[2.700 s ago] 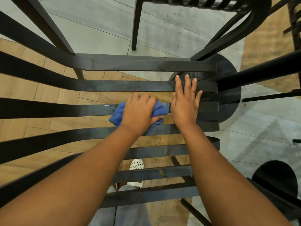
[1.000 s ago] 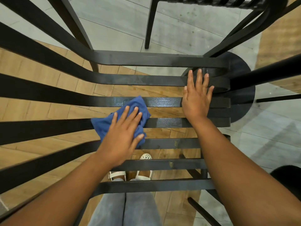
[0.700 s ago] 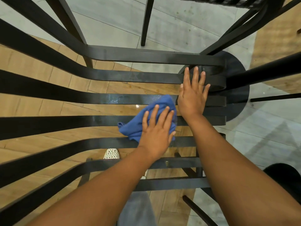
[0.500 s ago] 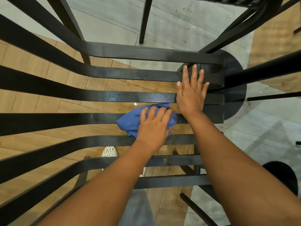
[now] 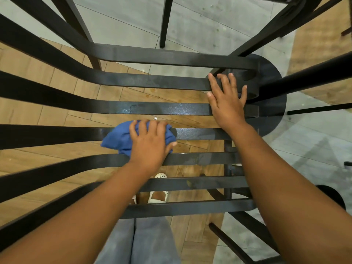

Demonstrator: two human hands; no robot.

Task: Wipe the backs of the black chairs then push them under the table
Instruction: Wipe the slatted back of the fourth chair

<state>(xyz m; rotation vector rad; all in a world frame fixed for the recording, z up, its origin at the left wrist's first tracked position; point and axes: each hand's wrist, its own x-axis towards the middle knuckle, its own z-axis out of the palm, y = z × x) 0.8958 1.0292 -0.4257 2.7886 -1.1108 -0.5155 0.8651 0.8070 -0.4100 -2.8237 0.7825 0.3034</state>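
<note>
Head view: left hand [image 5: 150,147] apparently gripping blue cloth [image 5: 118,139] against chair slat [image 5: 57,135]; right hand [image 5: 226,103] flat, fingers spread, on slats.

Hands on the chair back

The left hand [image 5: 150,147] lies on the cloth [image 5: 118,139], and the cloth lies on a middle slat [image 5: 57,134] of the chair [image 5: 171,58]. The right hand [image 5: 226,103] lies flat to its right, further away, on two slats. A shoe [image 5: 159,187] is on the floor [image 5: 38,77] below the slats.
</note>
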